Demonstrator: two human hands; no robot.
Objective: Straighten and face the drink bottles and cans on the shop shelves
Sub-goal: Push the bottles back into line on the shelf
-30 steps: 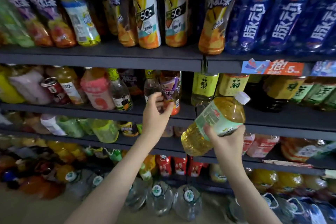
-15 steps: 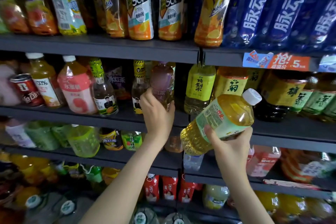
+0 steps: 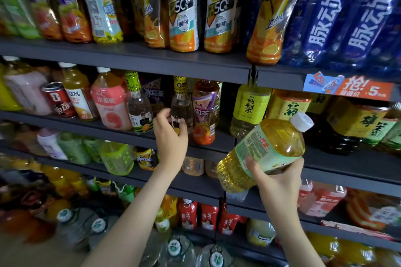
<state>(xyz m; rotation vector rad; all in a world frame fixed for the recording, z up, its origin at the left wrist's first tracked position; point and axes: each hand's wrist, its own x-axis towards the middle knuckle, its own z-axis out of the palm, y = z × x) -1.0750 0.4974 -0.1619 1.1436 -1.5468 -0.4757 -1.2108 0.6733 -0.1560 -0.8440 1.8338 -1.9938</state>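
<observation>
Currently: the second shelf (image 3: pixel 221 150) carries a mixed row. Right hand (image 3: pixel 277 182), grip clamped on one large tea bottle (image 3: pixel 269 147), tilted cap up-right, held off the shelf. Left hand (image 3: pixel 170 136), grip curled round one small clear bottle (image 3: pixel 181 106) standing on that shelf. Judgement: twist it in place, label outward, base flat, without nudging the purple-labelled neighbour (image 3: pixel 205 112). Count: two yellow-necked small bottles, one large in hand.

- Promo tag (image 3: pixel 349 88): orange and blue paper strip, upper right of the frame, printed with a large white character and a 5.
- Floor (image 3: pixel 26 254): plain beige, blurred, lower left corner.
- Pale label strip (image 3: pixel 355 230): lower right, slanting down toward the right edge, print too blurred to read.
</observation>
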